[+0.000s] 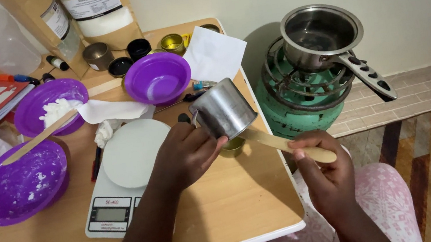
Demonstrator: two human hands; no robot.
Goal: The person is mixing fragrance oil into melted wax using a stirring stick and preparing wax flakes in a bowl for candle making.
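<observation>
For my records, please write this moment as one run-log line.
left hand: holds tilted metal pouring pitcher over small gold tin | right hand: holds wooden stick at the pitcher's mouth | kitchen scale: beside left hand

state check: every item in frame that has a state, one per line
left hand: holds steel cup
steel cup: tilted over small tin
small tin: open, under cup
right hand: holds wooden stick
wooden stick: tip under cup
scale: platform bare
saucepan: upright on burner
</observation>
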